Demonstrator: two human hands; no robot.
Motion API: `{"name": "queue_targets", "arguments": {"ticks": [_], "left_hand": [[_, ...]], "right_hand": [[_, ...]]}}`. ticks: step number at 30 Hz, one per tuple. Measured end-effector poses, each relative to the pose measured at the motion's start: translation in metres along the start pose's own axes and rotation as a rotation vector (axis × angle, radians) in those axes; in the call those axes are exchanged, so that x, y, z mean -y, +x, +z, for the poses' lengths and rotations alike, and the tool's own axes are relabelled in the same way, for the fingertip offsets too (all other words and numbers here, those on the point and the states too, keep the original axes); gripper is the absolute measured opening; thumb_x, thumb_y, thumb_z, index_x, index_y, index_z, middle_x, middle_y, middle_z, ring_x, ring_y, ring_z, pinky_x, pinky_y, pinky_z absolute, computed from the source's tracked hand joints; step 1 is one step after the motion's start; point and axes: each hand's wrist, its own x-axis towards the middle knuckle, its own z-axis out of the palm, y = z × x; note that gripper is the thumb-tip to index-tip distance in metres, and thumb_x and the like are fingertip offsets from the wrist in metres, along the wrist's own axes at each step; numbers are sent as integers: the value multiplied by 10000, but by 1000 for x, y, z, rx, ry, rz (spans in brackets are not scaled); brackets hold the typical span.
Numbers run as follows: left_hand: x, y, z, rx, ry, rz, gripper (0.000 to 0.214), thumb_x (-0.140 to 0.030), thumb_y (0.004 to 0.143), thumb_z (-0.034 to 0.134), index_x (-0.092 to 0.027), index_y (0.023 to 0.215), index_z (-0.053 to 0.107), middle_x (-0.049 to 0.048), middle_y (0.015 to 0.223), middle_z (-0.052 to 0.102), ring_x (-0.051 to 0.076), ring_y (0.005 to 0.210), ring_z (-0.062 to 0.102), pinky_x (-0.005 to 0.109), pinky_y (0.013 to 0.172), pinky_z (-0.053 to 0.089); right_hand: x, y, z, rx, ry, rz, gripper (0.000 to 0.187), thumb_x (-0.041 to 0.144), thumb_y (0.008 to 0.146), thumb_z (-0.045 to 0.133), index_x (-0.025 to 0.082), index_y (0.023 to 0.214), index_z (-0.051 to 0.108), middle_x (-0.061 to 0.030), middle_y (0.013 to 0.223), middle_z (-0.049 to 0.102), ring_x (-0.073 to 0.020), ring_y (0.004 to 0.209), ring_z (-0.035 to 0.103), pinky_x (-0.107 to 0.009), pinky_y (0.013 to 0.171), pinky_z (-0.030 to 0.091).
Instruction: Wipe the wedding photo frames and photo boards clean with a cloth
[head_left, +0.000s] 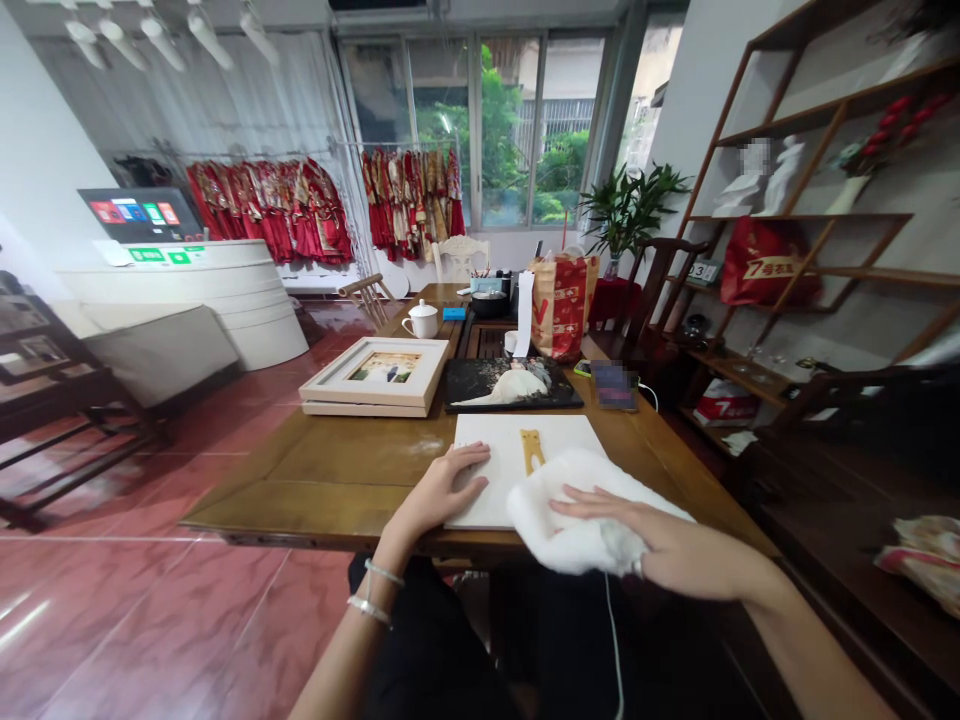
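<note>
A white flat board (495, 495) lies at the near edge of the wooden table. My left hand (450, 485) rests on its left side, fingers stretched out and holding nothing. A soft, puffy white cloth (547, 500) is bunched under my right hand (622, 525); its fingers lie over the top and the thumb side is tucked in the folds. The cloth covers the board's lower right part and hangs past the table edge. A flat tan bear-shaped piece (531, 448) shows on the board, its lower end beside the cloth.
Behind the board lie a dark picture panel (465, 385) and stacked pale frames (435, 385). A phone (615, 385) with a cable lies at the right. Farther back stand a white lidded cup (422, 320) and a red-and-tan paper bag (559, 310).
</note>
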Motion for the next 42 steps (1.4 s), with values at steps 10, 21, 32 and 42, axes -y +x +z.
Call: {"name": "queue_targets", "arguments": {"ticks": [10,21,32,42], "left_hand": [[-3,0,-1,23,30,-24,365,-279,843,563,-184,1191,612,106,1319,574,265,1273,487,512,1135,256],[1,1,0,-10,1,-7,342,-263,834,573,-175,1158,637,111,1283,603,270,1251,508,487,1123,292],[-1,0,-1,-3,9,-2,364,-231,828,562,-147,1176,624,132,1292,592,266,1246,513,468,1109,319],[-4,1,-1,-43,25,56,287,-234,826,578,-150,1081,681,126,1205,651,258,1174,567,407,1029,414]], "right_hand": [[-15,106,-13,-245,-268,276,641,163,787,419,162,1426,361,-131,1511,281,-366,1397,148,-649,1063,164],[23,110,13,-189,-390,71,759,72,665,461,177,1413,379,-86,1527,262,-310,1413,106,-603,1097,84],[42,30,29,-140,-295,15,785,92,593,418,230,1364,466,12,1479,366,-221,1412,160,-475,1153,70],[25,140,-3,-207,-193,172,617,150,737,440,171,1353,466,-119,1496,324,-385,1397,117,-708,1019,113]]}}
